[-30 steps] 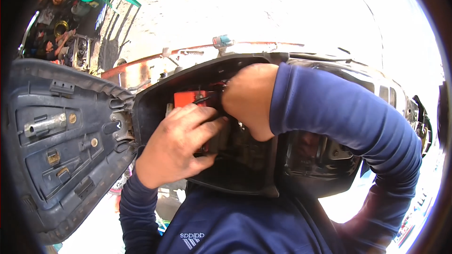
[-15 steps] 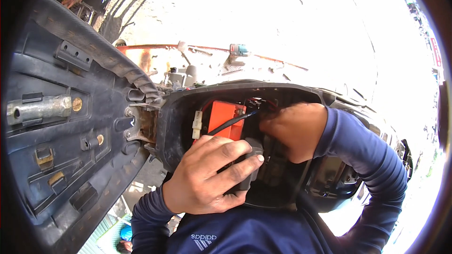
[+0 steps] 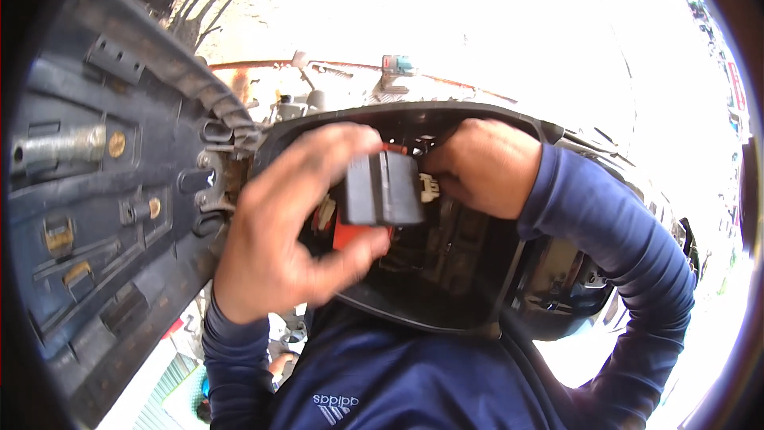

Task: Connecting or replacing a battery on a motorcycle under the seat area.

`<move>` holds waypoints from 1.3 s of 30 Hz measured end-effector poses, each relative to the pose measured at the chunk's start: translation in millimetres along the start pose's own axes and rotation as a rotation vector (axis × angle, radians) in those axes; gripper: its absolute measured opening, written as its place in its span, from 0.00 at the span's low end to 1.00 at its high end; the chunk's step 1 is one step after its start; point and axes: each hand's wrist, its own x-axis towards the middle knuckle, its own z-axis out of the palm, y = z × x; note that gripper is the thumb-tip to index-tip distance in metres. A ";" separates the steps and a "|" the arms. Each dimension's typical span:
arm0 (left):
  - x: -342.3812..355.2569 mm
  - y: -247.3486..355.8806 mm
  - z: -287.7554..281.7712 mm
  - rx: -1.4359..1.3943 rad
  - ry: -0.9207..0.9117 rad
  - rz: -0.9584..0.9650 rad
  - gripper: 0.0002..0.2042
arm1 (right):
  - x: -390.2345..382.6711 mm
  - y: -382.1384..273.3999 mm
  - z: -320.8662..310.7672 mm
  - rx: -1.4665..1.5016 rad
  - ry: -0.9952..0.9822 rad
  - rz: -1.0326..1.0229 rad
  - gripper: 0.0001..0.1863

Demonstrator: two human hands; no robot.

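My left hand [image 3: 290, 227] grips a small black box-shaped part [image 3: 382, 189], holding it over the open under-seat compartment [image 3: 430, 302] of a scooter. My right hand [image 3: 481, 163] is at the box's right side, its fingers closed on a small pale connector [image 3: 430, 185] there. Below the box, a red-orange battery [image 3: 354, 232] sits inside the compartment, mostly hidden by my left hand and the box.
The raised scooter seat [image 3: 103, 199] shows its dark underside with brackets and a metal latch at the left. A rusty frame rail [image 3: 318, 68] and small fittings run behind the compartment. Bright pale ground lies beyond. Black body panels [image 3: 573, 287] are at the right.
My left hand has lifted the black box up out of the compartment, and my right hand has come to the box's right side. The view has shifted slightly.
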 end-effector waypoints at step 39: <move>13.0 27.1 39.6 0.431 -0.620 0.147 0.22 | -10.4 -21.9 11.6 -0.385 -0.211 0.036 0.13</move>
